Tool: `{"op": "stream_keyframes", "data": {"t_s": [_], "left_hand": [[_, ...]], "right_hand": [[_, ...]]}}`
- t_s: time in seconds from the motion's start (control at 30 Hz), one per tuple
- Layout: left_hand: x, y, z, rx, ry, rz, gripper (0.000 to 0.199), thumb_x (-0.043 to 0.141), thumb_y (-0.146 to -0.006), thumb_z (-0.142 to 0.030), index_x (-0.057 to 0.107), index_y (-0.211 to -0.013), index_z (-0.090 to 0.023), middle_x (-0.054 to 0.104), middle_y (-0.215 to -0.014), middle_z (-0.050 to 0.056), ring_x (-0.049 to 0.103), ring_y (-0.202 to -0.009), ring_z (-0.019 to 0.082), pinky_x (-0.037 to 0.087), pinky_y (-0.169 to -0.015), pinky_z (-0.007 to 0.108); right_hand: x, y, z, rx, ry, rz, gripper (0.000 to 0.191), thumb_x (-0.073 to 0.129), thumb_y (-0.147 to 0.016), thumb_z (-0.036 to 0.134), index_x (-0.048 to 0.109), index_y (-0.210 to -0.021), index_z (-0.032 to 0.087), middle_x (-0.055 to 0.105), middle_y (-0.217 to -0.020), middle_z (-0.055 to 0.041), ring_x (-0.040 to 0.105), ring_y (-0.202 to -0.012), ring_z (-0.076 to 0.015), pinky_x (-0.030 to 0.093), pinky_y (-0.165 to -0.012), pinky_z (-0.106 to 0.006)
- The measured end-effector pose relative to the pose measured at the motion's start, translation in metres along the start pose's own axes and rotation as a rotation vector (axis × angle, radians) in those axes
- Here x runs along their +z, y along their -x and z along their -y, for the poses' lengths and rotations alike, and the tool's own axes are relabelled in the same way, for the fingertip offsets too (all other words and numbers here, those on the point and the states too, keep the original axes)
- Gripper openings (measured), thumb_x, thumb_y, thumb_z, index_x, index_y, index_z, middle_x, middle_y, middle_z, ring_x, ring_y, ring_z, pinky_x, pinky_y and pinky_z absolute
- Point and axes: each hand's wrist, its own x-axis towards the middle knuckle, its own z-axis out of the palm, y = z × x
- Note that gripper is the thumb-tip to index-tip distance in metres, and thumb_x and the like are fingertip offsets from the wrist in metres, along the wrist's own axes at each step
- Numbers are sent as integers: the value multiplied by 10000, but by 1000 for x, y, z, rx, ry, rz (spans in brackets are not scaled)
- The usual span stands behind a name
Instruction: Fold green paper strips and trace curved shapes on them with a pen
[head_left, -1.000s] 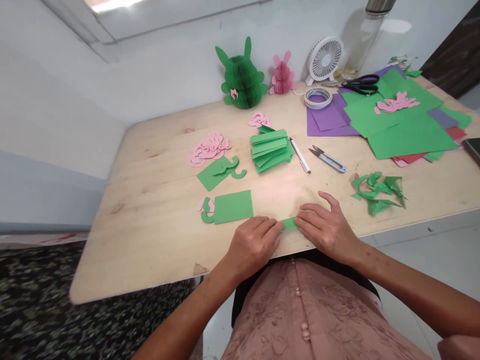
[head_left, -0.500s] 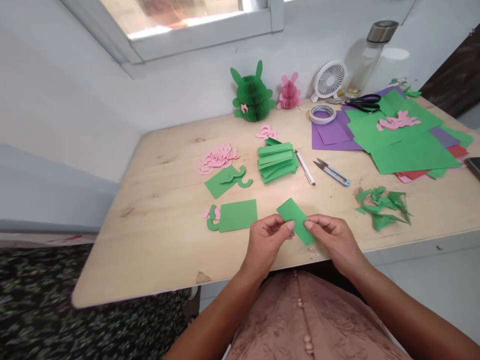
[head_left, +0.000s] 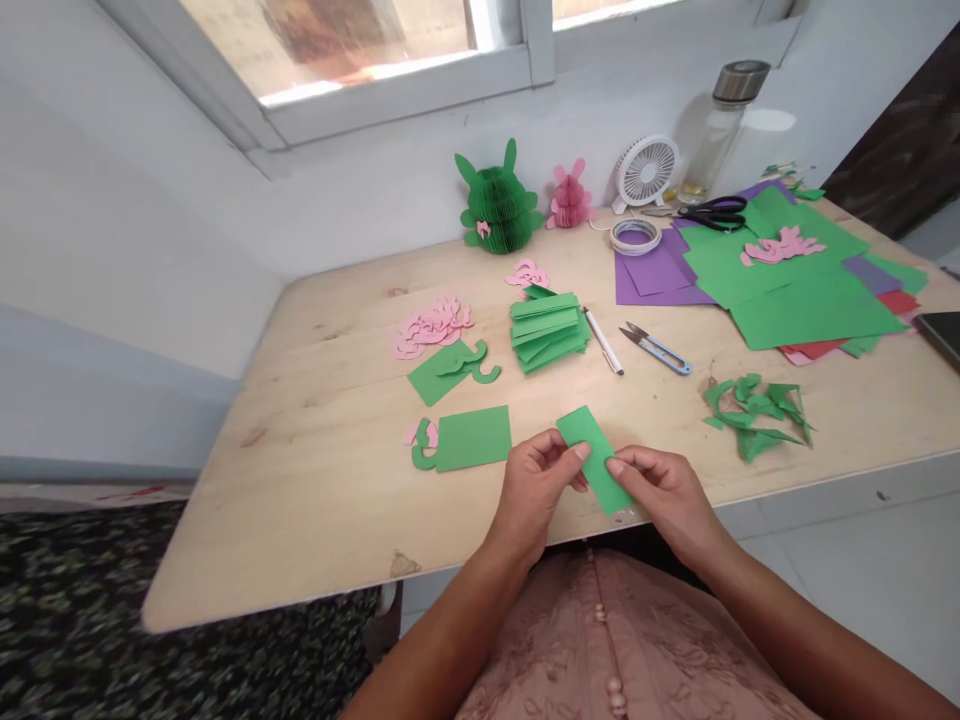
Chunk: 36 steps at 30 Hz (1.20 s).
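A narrow green paper piece (head_left: 596, 462) is held between both hands near the table's front edge, tilted with its top to the left. My left hand (head_left: 536, 485) pinches its left edge, thumb on top. My right hand (head_left: 667, 495) grips the right edge between thumb and fingers. To the left lies a flat green rectangle (head_left: 474, 438) beside curled green and pink cutouts (head_left: 424, 447). Beyond the hands sits a stack of green strips (head_left: 547, 328), with a white pen (head_left: 604, 342) and blue thread snips (head_left: 656, 350) to its right.
Green scraps (head_left: 757, 412) lie at the right. Behind are large green sheets (head_left: 817, 305), black scissors (head_left: 712, 213), a tape roll (head_left: 635, 236), a white fan (head_left: 646, 172), a glass bottle (head_left: 712, 140), a green paper figure (head_left: 500, 205), a pink one (head_left: 570, 197) and pink cutouts (head_left: 435, 327).
The camera view has shifted slightly, showing more of the window. The green piece stays in both hands and is turned a little more upright.
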Motion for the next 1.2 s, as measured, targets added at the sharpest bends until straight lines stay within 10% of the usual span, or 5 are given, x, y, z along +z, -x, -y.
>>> {"op": "stream_keyframes", "data": {"t_s": [0.63,1.2], "left_hand": [[20,3,8,-226,268,-13,297,889,-527,-308,740,-711,-128,708,-735,42,612,-698,135,477,-711,242],[3,-15,-14,-161,294,-92,304,898,-496,-348,730,-646,-144,702,-731,54,616,-709,138,467,-641,219]], "right_hand": [[0,3,-11,-115,87,8,361,548,-870,474,629,-691,171,523,-654,15,459,-636,-118,392,-605,-239],[0,7,-3,-54,151,41,371,551,-864,474,611,-651,176,515,-591,18,463,-580,-113,376,-537,-230]]}}
